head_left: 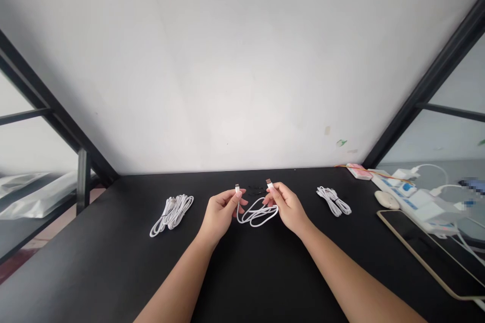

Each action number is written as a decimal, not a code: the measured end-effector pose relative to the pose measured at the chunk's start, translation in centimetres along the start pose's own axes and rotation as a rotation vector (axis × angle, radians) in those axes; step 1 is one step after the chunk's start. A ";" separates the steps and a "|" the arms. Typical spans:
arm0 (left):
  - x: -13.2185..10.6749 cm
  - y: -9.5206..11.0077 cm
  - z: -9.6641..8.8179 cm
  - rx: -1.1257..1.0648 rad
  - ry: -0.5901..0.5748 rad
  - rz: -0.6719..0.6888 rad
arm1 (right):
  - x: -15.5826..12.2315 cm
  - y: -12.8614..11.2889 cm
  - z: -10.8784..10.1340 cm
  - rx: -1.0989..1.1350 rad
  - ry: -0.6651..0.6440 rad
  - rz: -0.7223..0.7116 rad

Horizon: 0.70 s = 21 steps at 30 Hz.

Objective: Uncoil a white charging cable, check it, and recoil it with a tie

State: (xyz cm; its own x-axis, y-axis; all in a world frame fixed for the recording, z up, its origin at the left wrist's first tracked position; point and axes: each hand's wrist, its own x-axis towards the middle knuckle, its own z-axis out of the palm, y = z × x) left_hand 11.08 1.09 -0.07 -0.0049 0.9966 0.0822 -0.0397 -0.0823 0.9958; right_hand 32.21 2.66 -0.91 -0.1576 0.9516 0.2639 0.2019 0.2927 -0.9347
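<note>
Both hands raised just above the black desk (pixel 113 262), a white charging cable (pixel 257 214) strung between them. Left hand (pixel 222 212) closed, thumb and fingers pinched on the cable's small-plug end (pixel 237 189), plug tip pointing up. Right hand (pixel 288 207) closed likewise, pinching the larger flat plug (pixel 269 182), that tip also upright. Between the two hands, the cable's slack hanging in several loose loops, lowest loops close to the desk surface; touching it or not, cannot tell. Just behind the cable, toward the white wall (pixel 242 60), a small dark object (pixel 255 191), too dim against the desk to make out. Left of the cable and well apart, a loose bundle of white cables (pixel 172 212) lying flat on the desk. Right of the cable, a smaller coiled white cable (pixel 333 201), also flat on the desk. Farther right of the cable, near the desk's edge, a white computer mouse (pixel 386 200), a white power strip (pixel 413 199) with adapters plugged in, and a dark tablet with a pale rim (pixel 432 250) lying flat. Beyond the power strip, by the wall, a pink and white box (pixel 359 170).
</note>
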 end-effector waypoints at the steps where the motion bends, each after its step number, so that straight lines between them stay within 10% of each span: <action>1: 0.0 0.0 0.0 0.002 0.001 0.001 | 0.0 0.0 0.0 -0.002 0.001 -0.002; 7: 0.0 0.0 -0.2 0.051 0.039 0.007 | 0.0 0.3 -0.3 -0.125 0.101 -0.065; 12: -0.3 0.2 -0.5 0.234 0.068 0.279 | 0.2 0.4 -0.8 -0.230 0.182 -0.229; 21: -0.8 0.9 -0.6 0.343 -0.009 0.478 | 0.1 0.5 -0.6 0.047 0.102 -0.182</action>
State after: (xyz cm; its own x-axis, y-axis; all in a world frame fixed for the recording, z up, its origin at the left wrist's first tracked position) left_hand 10.45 0.21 0.71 0.0656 0.8490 0.5242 0.2901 -0.5189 0.8041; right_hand 32.92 2.98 -1.23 -0.0883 0.8889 0.4496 0.1337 0.4578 -0.8789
